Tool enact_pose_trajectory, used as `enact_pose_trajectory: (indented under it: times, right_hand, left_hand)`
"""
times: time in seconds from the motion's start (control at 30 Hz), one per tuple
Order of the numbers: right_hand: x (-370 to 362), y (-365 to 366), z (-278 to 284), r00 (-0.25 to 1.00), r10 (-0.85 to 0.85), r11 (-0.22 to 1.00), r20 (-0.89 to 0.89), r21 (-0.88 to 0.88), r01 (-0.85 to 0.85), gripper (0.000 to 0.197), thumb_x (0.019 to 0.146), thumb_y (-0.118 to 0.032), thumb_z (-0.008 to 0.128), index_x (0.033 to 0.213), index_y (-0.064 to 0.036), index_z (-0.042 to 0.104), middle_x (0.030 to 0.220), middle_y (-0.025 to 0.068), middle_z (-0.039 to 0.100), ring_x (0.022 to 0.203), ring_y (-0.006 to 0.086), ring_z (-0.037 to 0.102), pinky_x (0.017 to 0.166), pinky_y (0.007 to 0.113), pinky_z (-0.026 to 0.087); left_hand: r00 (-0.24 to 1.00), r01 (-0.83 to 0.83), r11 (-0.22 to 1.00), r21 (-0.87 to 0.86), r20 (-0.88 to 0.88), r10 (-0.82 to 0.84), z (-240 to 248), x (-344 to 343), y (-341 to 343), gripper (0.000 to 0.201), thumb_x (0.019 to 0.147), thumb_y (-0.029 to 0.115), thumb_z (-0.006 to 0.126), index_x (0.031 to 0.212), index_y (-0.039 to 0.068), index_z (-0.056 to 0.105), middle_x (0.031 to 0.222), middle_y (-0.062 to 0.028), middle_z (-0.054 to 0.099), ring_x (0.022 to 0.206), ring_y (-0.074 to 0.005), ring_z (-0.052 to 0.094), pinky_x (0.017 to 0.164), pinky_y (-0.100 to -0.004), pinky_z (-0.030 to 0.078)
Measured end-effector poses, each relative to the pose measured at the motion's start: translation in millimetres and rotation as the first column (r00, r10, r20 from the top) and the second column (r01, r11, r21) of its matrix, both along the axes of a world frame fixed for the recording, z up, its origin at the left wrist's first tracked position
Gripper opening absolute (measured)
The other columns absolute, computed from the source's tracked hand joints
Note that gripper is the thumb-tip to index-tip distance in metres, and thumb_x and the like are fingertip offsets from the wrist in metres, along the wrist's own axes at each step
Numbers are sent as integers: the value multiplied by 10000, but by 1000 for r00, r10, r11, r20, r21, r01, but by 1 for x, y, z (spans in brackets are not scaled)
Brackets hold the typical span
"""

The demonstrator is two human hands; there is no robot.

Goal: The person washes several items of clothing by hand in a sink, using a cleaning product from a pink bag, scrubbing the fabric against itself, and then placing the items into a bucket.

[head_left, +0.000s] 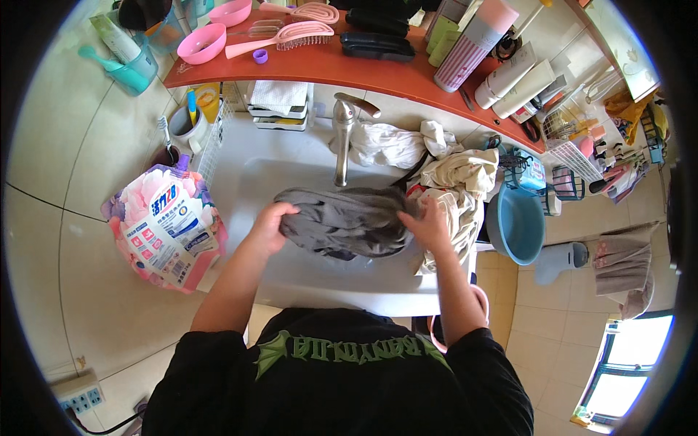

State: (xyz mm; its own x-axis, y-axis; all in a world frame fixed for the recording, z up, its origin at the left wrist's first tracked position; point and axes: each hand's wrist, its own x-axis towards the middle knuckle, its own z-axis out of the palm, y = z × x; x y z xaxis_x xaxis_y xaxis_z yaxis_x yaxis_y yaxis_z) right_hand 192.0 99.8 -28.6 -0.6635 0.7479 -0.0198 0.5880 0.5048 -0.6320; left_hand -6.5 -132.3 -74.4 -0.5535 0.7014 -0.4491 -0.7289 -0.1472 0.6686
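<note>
A bunched grey garment (347, 220) hangs between my two hands over the white sink (254, 265). My left hand (273, 227) grips its left end, thumb on top. At its right end my right hand (429, 224) is closed on the cloth. Darker, wet-looking patches show along the lower folds, and some of it dips into the basin. Just beyond the garment stands the metal faucet (344, 134), its spout pointing down at the cloth. Beige clothes (462, 182) lie heaped on the sink's right side, close to my right hand.
A large pink detergent pouch (171, 225) stands on the left rim. White cloth (389, 144) lies behind the faucet. Above runs a red shelf (305, 69) with pink hairbrushes (287, 36) and a pink-capped spray can (476, 43). At the right hangs a blue basin (515, 224).
</note>
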Motion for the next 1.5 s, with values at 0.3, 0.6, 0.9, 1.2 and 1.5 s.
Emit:
enact_pose_trajectory:
  times: [0.3, 0.6, 0.9, 1.2, 1.5]
  right_hand:
    - [-28, -95, -67, 831, 476, 797, -287, -259, -545, 222, 806, -74, 528, 1021, -20, 551, 927, 167, 574, 875, 292, 562, 785, 349, 450]
    - [-50, -71, -79, 896, 301, 541, -327, -715, -442, 310, 847, -173, 503, 1130, -48, 492, 1090, 125, 515, 1001, 237, 503, 869, 346, 407]
    - [-19, -47, -83, 980, -55, 358, -189, -920, -158, 405, 888, -272, 478, 1240, -77, 433, 1252, 83, 456, 1127, 182, 445, 954, 342, 363]
    - [12, -1, 56, 881, -349, -233, -320, -881, -412, 498, 892, -389, 436, 1222, -16, 435, 1170, 146, 532, 1053, 279, 530, 951, 390, 376]
    - [-6, -42, 39, 770, -378, -273, -515, -733, -624, 544, 794, -176, 594, 1256, 2, 370, 1185, 182, 501, 1065, 303, 517, 933, 427, 394]
  left_hand:
    - [135, 72, 953, -295, -944, -302, 79, 101, 59, 237, 643, 110, 644, 869, 48, 610, 869, -148, 591, 811, -320, 585, 707, -363, 474]
    - [446, 605, 787, 119, -870, -212, 129, 143, 60, 164, 691, 41, 598, 851, 19, 573, 842, -113, 593, 774, -279, 595, 691, -343, 452]
    - [910, -22, 953, -302, -400, -106, 16, 37, 49, 354, 762, 246, 601, 1001, -15, 594, 926, -126, 627, 815, -232, 597, 748, -350, 473]
    - [969, 171, 954, -246, -135, -209, -30, -35, -43, 276, 758, 140, 624, 993, -3, 595, 960, -94, 621, 867, -209, 595, 763, -342, 470]
    - [422, 256, 900, -354, -796, -434, 87, 39, 2, 166, 781, 124, 623, 878, -10, 617, 804, -130, 635, 738, -197, 624, 662, -284, 489]
